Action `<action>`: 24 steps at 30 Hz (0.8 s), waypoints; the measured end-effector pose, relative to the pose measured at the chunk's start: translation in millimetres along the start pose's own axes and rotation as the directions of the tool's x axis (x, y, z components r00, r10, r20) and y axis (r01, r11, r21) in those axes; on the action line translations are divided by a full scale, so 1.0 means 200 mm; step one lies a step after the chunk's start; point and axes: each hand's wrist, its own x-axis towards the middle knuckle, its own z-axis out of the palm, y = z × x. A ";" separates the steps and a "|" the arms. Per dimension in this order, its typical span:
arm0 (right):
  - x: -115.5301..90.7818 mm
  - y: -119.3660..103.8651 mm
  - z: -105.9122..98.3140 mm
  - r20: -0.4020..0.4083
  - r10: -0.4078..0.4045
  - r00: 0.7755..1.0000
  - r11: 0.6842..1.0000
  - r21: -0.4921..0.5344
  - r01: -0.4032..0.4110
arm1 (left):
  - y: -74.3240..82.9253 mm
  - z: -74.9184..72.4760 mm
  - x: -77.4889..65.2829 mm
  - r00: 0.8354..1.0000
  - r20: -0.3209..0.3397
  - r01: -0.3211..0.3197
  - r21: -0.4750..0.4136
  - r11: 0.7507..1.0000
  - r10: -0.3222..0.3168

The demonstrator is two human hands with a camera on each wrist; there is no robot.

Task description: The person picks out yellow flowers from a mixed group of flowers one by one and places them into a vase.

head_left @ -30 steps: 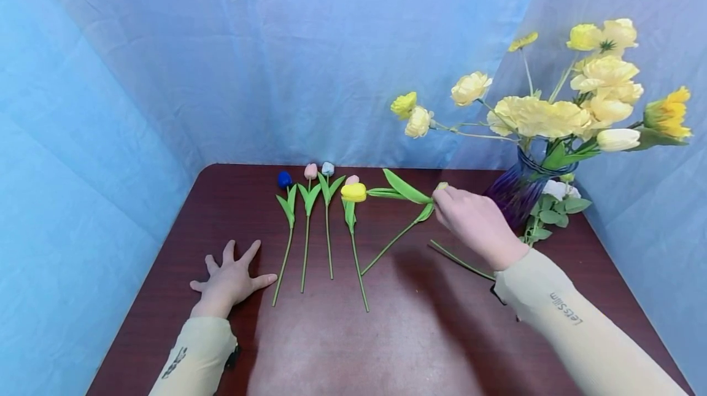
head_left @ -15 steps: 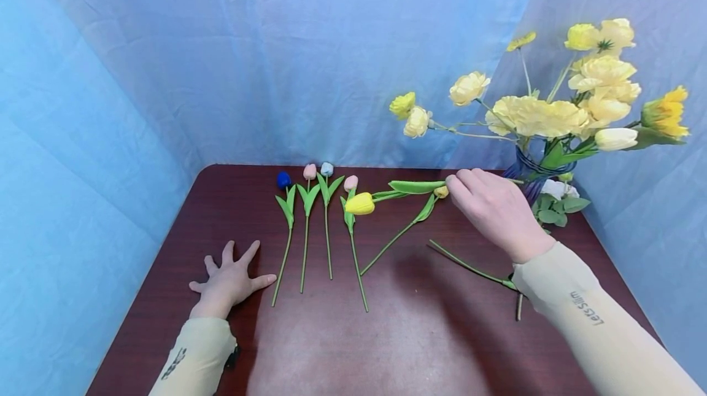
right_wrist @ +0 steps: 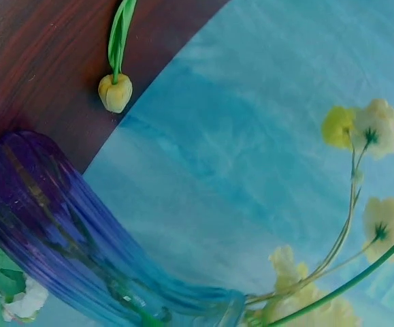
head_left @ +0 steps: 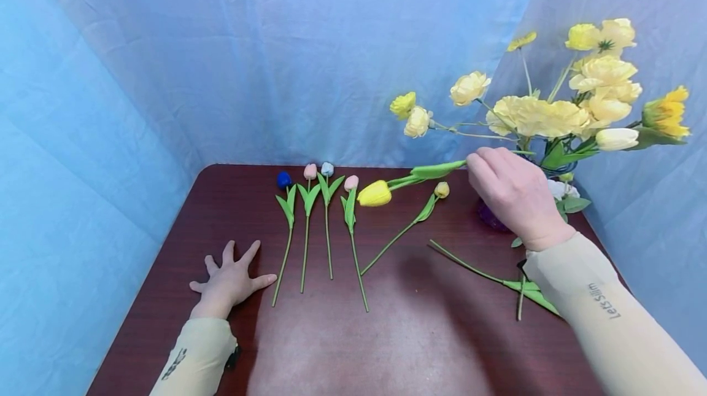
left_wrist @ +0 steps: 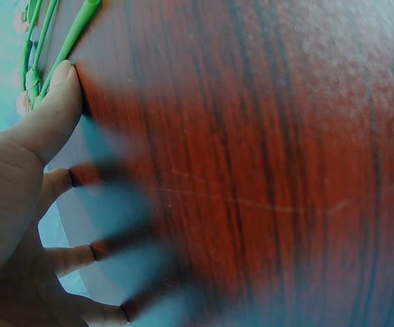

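Note:
My right hand pinches a yellow tulip by its stem, bloom pointing left, above the table. In the right wrist view, the green stem runs from fingertips at the right edge to the mouth of a purple-blue ribbed glass vase. That vase stands upright behind my right hand, mostly covered by it in the head view, and is full of pale yellow flowers. My left hand rests on the table with fingers spread, its thumb beside the stem of a dark blue tulip.
Two pink tulips, a light blue tulip and a small yellow tulip lie on the dark red table. Another green stem lies under my right forearm. White flowers lie beside the vase. Blue curtains close off the back and sides.
My right hand has moved right and up towards the vase's mouth, drawing the yellow tulip away from the pink one it overlapped. The left hand has stayed still.

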 end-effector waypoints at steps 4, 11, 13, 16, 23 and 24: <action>-0.05 0.07 -0.01 0.007 0.118 0.993 0.992 -0.041 -0.118 | 0.00 0.01 0.00 1.000 0.001 0.002 -0.001 1.000 -0.002; -0.14 0.17 -0.02 -0.036 0.365 0.930 0.928 -0.060 -0.367 | -0.01 0.01 0.01 1.000 -0.003 0.001 0.003 1.000 -0.001; -0.14 0.20 -0.02 -0.050 0.429 0.902 0.901 -0.050 -0.431 | -0.01 0.00 0.01 1.000 -0.004 0.000 0.001 1.000 0.000; -0.16 0.23 -0.04 -0.069 0.508 0.858 0.858 -0.048 -0.512 | -0.01 0.01 0.01 1.000 -0.004 0.000 0.002 1.000 0.000; -0.22 0.30 -0.04 -0.132 0.639 0.758 0.756 -0.074 -0.650 | -0.01 0.00 0.00 1.000 0.000 -0.001 0.002 1.000 0.001; -0.23 0.30 -0.04 -0.137 0.659 0.739 0.738 -0.071 -0.671 | -0.01 0.00 0.00 1.000 -0.001 -0.001 0.001 1.000 0.001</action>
